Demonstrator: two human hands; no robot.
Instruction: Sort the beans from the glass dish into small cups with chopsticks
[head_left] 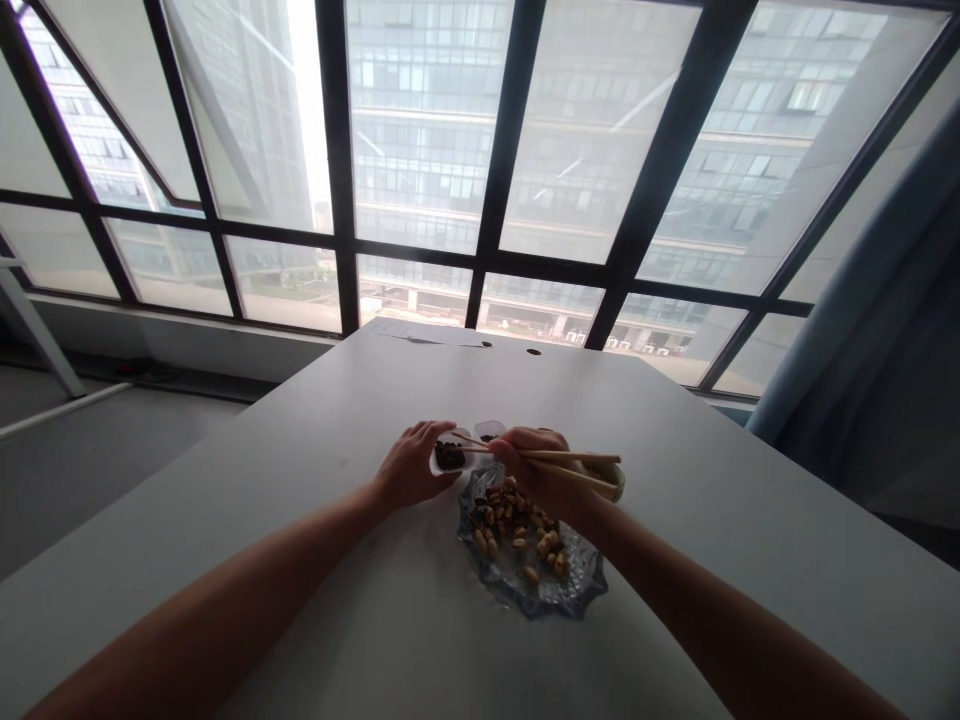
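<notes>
My left hand (416, 465) is wrapped round the left side of a small clear container (435, 461) with dark pieces (449, 456) in it. My right hand (538, 468) holds a pair of wooden chopsticks (574, 457), their tips over that container. Whether the tips grip a piece is too small to tell. Below my right hand lies a scalloped glass dish (585, 575) with nuts (517, 520) in it. A second small container (489, 429) stands just behind, partly hidden by my right hand. Right of that hand is a greenish bowl (616, 480), also partly covered.
The white table (337, 430) stretches toward the windows. Papers (427, 333) lie at its far edge, beside two dark holes (533, 351). A blue curtain (862, 270) hangs at the right; a white metal frame (45, 340) stands at the left.
</notes>
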